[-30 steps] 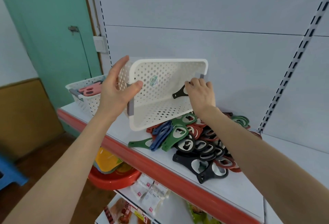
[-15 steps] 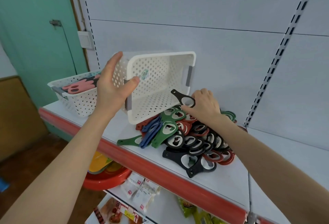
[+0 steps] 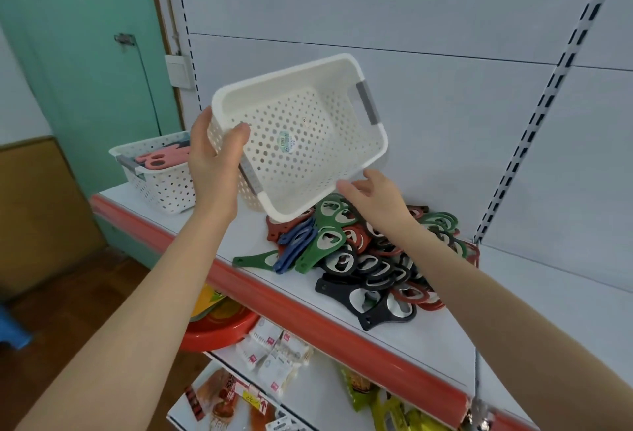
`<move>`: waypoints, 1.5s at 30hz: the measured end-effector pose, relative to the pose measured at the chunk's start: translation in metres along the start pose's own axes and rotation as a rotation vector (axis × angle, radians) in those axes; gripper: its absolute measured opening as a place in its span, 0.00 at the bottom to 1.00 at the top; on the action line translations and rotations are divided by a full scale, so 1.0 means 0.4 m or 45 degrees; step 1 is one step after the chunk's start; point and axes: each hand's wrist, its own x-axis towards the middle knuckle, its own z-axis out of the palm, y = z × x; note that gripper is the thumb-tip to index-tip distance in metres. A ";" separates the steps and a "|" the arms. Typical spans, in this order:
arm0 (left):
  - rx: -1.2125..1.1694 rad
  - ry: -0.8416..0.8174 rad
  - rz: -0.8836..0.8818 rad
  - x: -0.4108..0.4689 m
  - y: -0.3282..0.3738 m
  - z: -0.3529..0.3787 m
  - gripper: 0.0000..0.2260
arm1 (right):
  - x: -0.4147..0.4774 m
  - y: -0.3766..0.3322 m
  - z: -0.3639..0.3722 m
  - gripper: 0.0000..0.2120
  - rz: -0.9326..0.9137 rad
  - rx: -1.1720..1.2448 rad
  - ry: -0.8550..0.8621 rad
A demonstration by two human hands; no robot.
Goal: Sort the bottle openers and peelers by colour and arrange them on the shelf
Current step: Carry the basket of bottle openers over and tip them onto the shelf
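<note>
Here both arms reach up. The left hand (image 3: 215, 156) grips one end of the tilted white basket (image 3: 308, 163), thumb in front. The right hand (image 3: 375, 199) hangs loose, holding nothing, just under the basket's low edge. The pile of bottle openers (image 3: 363, 259) lies on the shelf (image 3: 239, 232) right below it.

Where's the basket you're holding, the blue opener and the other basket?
Held basket (image 3: 318, 143): head view, perforated bottom.
Blue opener (image 3: 287, 259): head view, its lower end.
Other basket (image 3: 161, 187): head view, front wall.
</note>
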 end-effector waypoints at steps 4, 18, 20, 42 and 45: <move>0.010 0.036 -0.087 0.000 0.003 -0.017 0.23 | 0.006 -0.033 0.036 0.26 0.037 0.416 0.034; 0.303 0.068 0.242 0.056 0.027 -0.144 0.15 | 0.034 -0.165 0.127 0.19 -0.068 0.686 0.112; 0.315 0.101 0.263 0.096 0.036 -0.176 0.14 | 0.048 -0.198 0.162 0.21 -0.095 0.670 0.098; 0.285 0.491 0.079 0.590 0.008 -0.652 0.05 | 0.222 -0.320 0.580 0.18 -0.470 -0.676 -0.243; 0.279 0.517 0.055 0.596 -0.001 -0.665 0.06 | 0.222 -0.321 0.581 0.18 -0.440 -0.698 -0.203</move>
